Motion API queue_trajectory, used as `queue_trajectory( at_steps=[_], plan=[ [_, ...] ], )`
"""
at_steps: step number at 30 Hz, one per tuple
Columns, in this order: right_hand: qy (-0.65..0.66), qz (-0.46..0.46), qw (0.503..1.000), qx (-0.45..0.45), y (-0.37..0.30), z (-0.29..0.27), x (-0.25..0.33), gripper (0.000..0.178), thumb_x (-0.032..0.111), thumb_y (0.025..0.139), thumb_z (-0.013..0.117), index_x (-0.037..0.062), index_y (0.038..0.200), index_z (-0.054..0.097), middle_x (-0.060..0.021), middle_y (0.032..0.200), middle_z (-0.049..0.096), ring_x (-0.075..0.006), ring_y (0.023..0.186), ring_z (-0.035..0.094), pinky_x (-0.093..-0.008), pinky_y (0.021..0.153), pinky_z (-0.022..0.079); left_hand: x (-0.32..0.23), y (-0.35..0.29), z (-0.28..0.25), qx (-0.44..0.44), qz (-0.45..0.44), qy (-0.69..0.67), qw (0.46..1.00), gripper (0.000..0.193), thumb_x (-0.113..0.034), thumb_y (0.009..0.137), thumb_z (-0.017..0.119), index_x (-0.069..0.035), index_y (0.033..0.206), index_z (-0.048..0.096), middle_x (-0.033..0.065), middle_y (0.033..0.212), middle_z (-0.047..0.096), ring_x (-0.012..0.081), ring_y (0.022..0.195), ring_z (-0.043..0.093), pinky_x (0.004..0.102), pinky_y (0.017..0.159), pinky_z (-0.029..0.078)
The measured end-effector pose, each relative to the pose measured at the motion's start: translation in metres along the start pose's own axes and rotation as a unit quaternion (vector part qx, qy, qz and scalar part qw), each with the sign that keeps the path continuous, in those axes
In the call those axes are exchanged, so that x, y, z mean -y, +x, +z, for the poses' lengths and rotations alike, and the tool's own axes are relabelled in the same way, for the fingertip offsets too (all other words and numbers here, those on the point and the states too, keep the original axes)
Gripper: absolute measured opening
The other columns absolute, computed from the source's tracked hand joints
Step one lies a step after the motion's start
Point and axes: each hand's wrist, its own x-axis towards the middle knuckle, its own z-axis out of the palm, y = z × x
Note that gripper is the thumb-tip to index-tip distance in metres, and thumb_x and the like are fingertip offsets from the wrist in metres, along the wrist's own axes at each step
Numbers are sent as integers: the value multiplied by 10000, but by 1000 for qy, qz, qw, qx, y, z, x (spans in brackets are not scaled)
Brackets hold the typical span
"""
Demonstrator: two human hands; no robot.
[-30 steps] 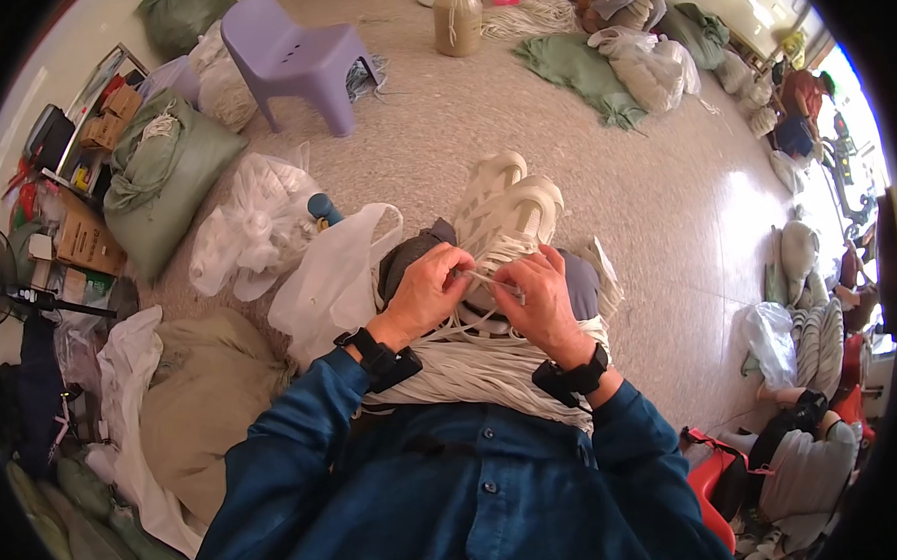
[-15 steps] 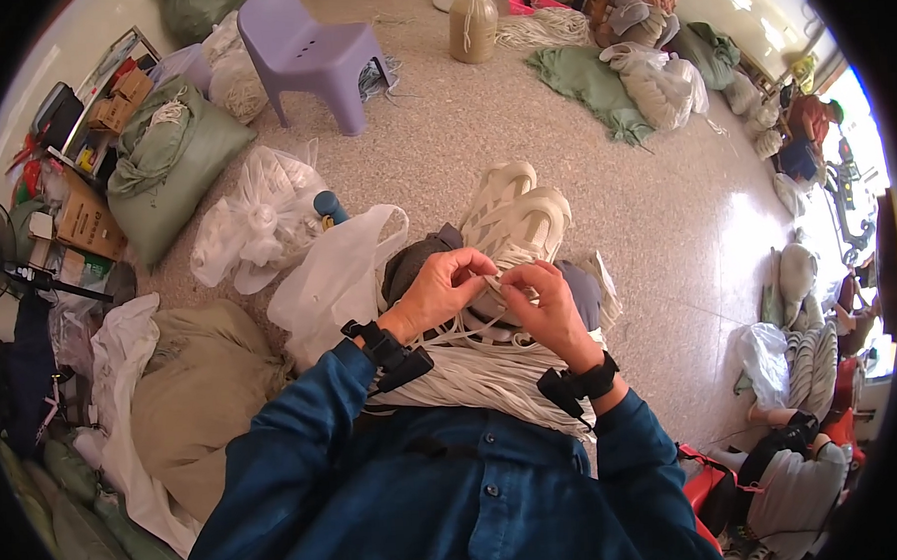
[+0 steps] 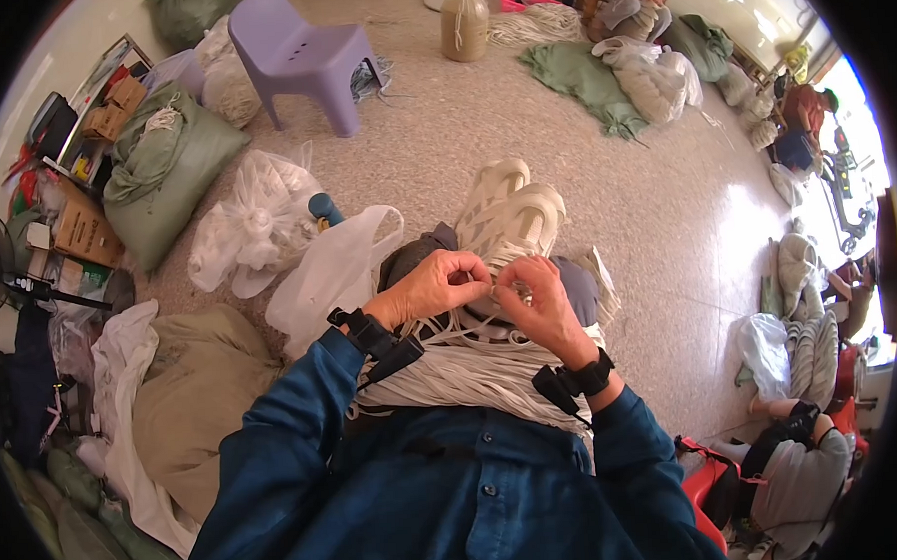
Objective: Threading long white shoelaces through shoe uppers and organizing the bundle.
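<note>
Seen from above, a person in a dark blue shirt sits with a thick bundle of white cords (image 3: pixel 473 374) draped across the lap, and everything else is placed around that bundle. Both hands meet just above the bundle's far edge. The left hand (image 3: pixel 431 289) is curled, its fingertips pinched on a single white strand that loops up from the bundle. The right hand (image 3: pixel 535 298) is also curled narrow, fingertips pressed on the same strand right beside the left fingertips, so the two hands touch or nearly touch. Each wrist wears a black strap. Under the hands, resting on the bundle's far side, lies a dark grey cloth (image 3: pixel 569 283). Just beyond the bundle sits a pile of woven white cord pieces (image 3: pixel 511 215) on the speckled floor. To the bundle's left lies a white plastic bag (image 3: pixel 333 270), and further left a knotted clear bag (image 3: pixel 251 224) of white material. Well beyond the bundle, toward the upper left, stands a lilac plastic stool (image 3: pixel 299 56). Beside that stool rests a large green sack (image 3: pixel 164 182).
</note>
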Motion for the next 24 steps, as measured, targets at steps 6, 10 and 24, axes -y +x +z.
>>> queue_trajectory(
  at_steps=[6, 10, 24],
  plan=[
    [31, -57, 994, -91, -4, 3, 2, 79, 76, 824, 683, 58, 860, 615, -91, 866, 621, -297, 883, 590, -400, 903, 406, 3, 0, -4, 2, 52, 96, 994, 127, -159, 916, 727, -37, 943, 705, -19, 841, 617, 67, 758, 541, 255, 692, 451],
    [-4, -9, 992, -128, -24, -12, -4, 90, 75, 831, 690, 58, 882, 619, -102, 894, 624, -314, 914, 600, -407, 888, 417, 21, -2, -13, -34, 29, -27, 999, 97, -136, 932, 717, -40, 939, 704, -39, 863, 605, 40, 738, 531, 226, 668, 450],
    [-37, 65, 993, -92, -60, -10, -23, 121, 69, 855, 693, 50, 951, 622, -91, 786, 635, -281, 775, 631, -399, 836, 465, 7, 4, -6, -58, -28, -70, 995, 129, -154, 964, 696, -25, 970, 693, -37, 818, 637, 36, 712, 567, 199, 650, 477]
  ],
)
